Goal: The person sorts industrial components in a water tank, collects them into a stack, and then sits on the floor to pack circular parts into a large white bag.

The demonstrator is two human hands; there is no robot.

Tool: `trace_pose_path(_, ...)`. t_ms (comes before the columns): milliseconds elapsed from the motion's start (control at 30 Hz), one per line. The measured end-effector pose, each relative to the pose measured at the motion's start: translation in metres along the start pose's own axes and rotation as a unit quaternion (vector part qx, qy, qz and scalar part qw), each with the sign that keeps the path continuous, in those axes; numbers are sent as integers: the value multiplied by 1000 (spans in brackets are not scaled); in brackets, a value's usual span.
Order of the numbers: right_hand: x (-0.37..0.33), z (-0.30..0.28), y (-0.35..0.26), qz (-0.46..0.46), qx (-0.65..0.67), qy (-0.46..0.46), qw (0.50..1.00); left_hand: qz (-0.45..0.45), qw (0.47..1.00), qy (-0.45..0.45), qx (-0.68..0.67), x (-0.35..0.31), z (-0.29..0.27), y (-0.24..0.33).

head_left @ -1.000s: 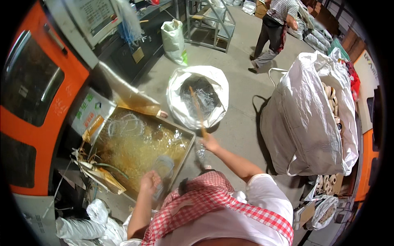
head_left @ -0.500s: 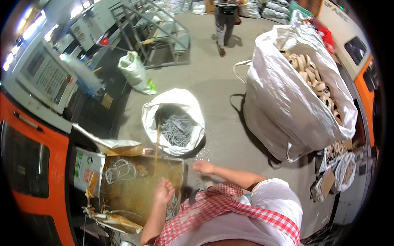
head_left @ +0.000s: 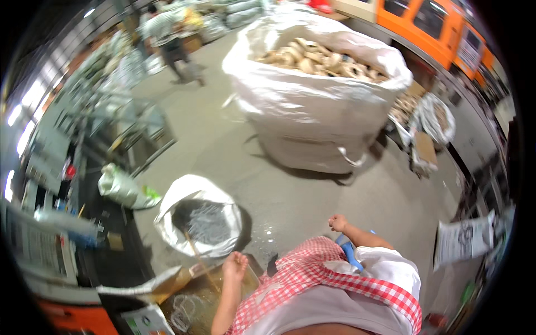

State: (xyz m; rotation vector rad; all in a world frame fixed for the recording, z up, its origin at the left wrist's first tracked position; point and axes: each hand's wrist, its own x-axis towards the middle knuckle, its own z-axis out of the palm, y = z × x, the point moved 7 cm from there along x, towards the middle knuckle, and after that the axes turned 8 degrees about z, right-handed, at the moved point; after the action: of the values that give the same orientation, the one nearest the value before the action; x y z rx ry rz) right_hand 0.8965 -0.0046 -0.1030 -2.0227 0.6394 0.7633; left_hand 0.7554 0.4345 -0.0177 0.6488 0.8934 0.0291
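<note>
My left hand (head_left: 235,266), fingers curled in with nothing visible in them, is over the edge of a shallow metal tray (head_left: 212,314). Off to the right, my right hand (head_left: 337,223) hangs above the floor, also loosely closed, and I see nothing in it. Beyond the left hand stands an open white sack (head_left: 192,187) with thin grey plastic-looking pieces (head_left: 207,224) inside. A thin stick (head_left: 196,254) leans between the sack and the tray. A clump of clear strands (head_left: 186,310) lies in the tray.
Ahead stands a large white bulk bag (head_left: 307,120) full of tan rings (head_left: 312,58). Smaller bags and a cardboard box (head_left: 425,149) sit to its right. A white-green sack (head_left: 124,188) is at left, before metal steps (head_left: 148,148). Another person (head_left: 167,42) walks far left. Orange machines (head_left: 424,28) line the back right.
My view has swung to the right, so the sack, tray and bulk bag have shifted left in the picture. My right hand is farther from the tray. The other person has moved to another spot.
</note>
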Motion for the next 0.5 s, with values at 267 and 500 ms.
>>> trace_pose_path(267, -24, -56, 133, 110, -241, 42, 963, -44, 999, 0, 30, 15, 51, -12)
trace_pose_path(500, 97, -27, 46, -56, -93, 70, 992, 20, 998, -47, 35, 59, 122, 29)
